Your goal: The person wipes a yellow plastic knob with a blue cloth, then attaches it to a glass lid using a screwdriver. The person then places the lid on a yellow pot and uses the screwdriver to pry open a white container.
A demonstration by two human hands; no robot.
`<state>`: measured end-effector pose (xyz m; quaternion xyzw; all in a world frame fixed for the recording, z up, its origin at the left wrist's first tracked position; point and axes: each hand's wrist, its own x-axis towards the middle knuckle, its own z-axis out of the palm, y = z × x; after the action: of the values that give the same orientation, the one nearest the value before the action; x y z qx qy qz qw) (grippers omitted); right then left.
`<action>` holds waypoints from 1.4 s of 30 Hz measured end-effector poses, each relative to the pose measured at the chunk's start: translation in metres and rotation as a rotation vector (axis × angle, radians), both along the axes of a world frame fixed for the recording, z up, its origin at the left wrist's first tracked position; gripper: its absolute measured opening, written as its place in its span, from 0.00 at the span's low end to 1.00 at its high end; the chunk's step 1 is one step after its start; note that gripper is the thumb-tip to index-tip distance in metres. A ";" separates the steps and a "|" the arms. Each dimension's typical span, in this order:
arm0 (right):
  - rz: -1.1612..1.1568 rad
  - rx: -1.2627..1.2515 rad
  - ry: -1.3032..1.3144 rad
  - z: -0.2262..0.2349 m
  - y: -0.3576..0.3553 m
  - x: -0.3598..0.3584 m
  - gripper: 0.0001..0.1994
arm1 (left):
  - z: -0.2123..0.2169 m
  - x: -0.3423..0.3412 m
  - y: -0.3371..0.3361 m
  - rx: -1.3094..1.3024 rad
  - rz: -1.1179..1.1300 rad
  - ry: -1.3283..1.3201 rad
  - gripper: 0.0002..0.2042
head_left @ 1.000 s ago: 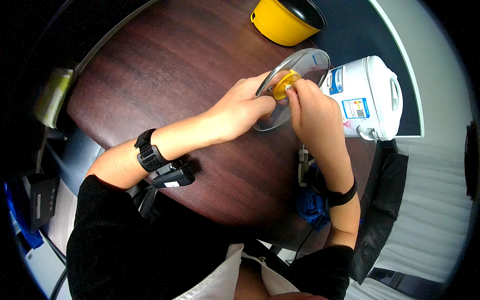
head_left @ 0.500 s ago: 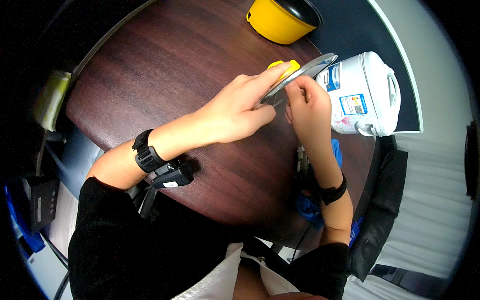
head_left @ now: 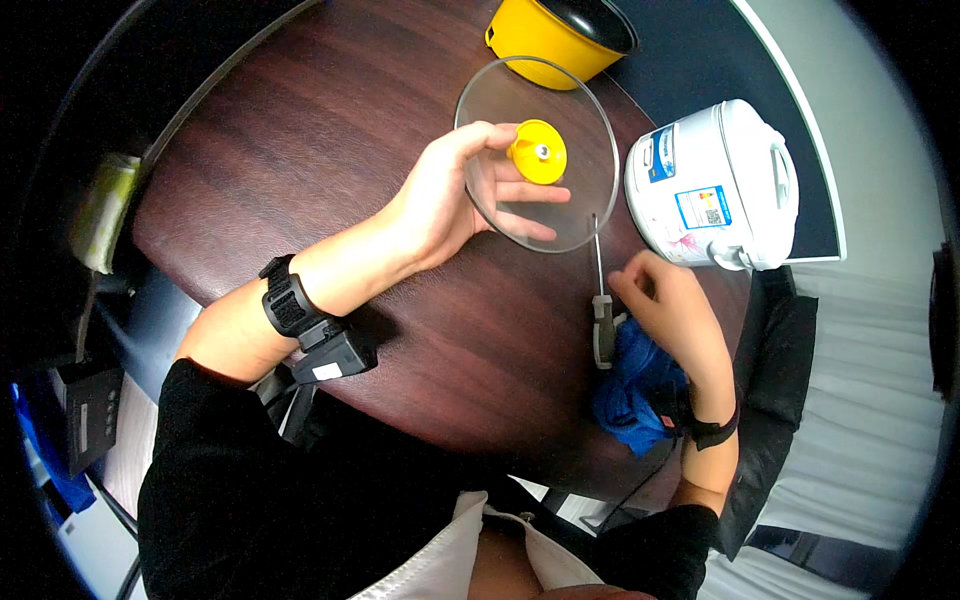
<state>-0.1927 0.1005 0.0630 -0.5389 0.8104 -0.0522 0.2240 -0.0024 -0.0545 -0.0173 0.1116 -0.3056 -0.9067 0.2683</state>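
My left hand (head_left: 440, 205) holds a clear round glass lid (head_left: 585, 105) by its yellow knob side, fingers stretched out and seen through the glass. The lid's face is turned toward me. At its middle is the yellow knob (head_left: 533, 165) with a small metal screw. My right hand (head_left: 668, 300) is apart from the lid, low on the right, with fingers curled in; whether something small is between them is hidden. Just left of it lies a screwdriver (head_left: 603, 330) with a grey handle, its shaft pointing toward the lid.
A blue cloth (head_left: 637, 395) is bunched beneath my right forearm. Beyond the right hand stands a white rice cooker (head_left: 690, 150). The yellow pot (head_left: 545, 35) with a dark inside sits at the table's far side. A dark low partition (head_left: 700, 60) rises behind them.
The lid has turned from edge-on to facing me. My right hand has left it and come down and right, toward the screwdriver and cloth.
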 end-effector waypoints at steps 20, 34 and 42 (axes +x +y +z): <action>0.032 -0.125 0.085 -0.033 0.041 -0.027 0.11 | 0.000 -0.004 0.003 -0.258 0.123 -0.054 0.32; -0.104 -0.450 -0.502 -0.019 0.030 -0.010 0.10 | -0.010 -0.006 -0.001 -0.392 0.172 -0.070 0.27; 0.012 -0.358 -0.219 -0.006 0.019 0.009 0.08 | -0.006 -0.005 0.001 -0.572 0.228 -0.107 0.27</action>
<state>-0.1842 0.1193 0.0568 -0.5658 0.7558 -0.2525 0.2118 -0.0074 -0.0533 -0.0238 0.1128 -0.5477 -0.7409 0.3721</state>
